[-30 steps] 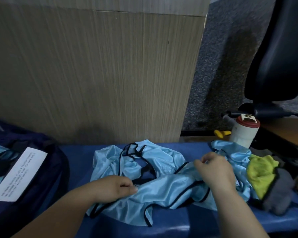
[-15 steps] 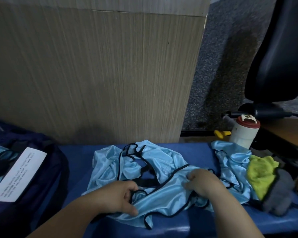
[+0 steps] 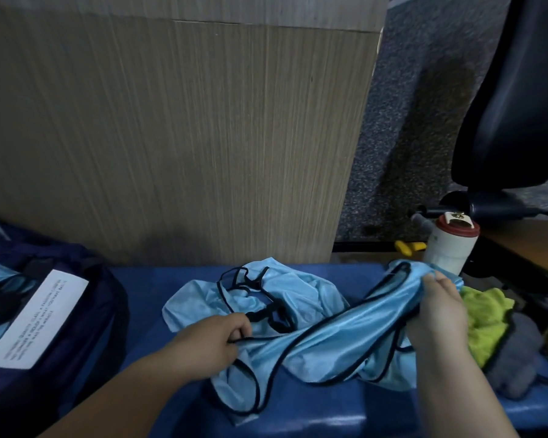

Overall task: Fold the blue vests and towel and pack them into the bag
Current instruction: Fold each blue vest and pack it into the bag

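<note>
A light blue vest (image 3: 326, 343) with black trim is stretched across the blue bench between my hands. My left hand (image 3: 212, 339) grips its left end, fingers curled round the trim. My right hand (image 3: 437, 308) grips its right end, lifted a little off the bench. Behind it a second crumpled blue vest (image 3: 266, 295) lies on the bench. A yellow-green and grey towel (image 3: 487, 317) lies bunched at the right. The dark navy bag (image 3: 76, 327) with a white label sits at the left, with blue fabric showing inside.
The blue padded bench (image 3: 159, 289) runs across the front. A wood-grain panel (image 3: 171, 137) stands right behind it. A white bottle with a red lid (image 3: 450, 248) stands at the right rear, beside a black office chair (image 3: 513, 105) and a wooden surface.
My right hand has moved up and to the right with the vest's end, pulling the vest out long. My left hand stays low, holding the other end.
</note>
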Action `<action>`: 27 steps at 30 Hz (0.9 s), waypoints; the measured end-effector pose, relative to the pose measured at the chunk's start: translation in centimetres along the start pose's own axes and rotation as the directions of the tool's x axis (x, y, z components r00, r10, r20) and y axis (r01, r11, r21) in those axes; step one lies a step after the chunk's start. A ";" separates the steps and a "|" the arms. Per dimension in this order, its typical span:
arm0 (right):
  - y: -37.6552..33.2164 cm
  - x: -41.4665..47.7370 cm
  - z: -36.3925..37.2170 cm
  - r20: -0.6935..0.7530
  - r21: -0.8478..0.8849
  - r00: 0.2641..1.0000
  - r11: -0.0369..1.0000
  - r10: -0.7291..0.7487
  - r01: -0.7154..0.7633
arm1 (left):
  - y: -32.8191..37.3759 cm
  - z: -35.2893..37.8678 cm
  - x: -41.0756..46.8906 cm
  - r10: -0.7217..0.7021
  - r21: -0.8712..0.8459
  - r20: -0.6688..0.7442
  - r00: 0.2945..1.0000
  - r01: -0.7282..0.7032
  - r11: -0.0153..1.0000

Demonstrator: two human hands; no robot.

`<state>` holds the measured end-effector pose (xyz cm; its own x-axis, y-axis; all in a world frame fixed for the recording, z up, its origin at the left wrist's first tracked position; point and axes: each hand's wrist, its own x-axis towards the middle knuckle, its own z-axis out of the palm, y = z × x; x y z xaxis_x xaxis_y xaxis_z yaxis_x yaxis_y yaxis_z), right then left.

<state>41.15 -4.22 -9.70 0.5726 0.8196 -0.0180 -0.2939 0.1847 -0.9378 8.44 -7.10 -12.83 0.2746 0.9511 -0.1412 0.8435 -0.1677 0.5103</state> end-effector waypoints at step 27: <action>2.0 -5.0 4.5 0.756 -0.234 0.650 0.959 0.074 0.163 | 7.3 -2.0 2.3 -0.073 -0.526 -0.343 0.937 -0.127 0.841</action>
<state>34.24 -5.51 -9.90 -0.2281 0.9567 0.1810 -0.0095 0.1837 -0.9829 14.26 -5.65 -7.73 0.0374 0.9919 0.1214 0.4310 -0.1256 0.8936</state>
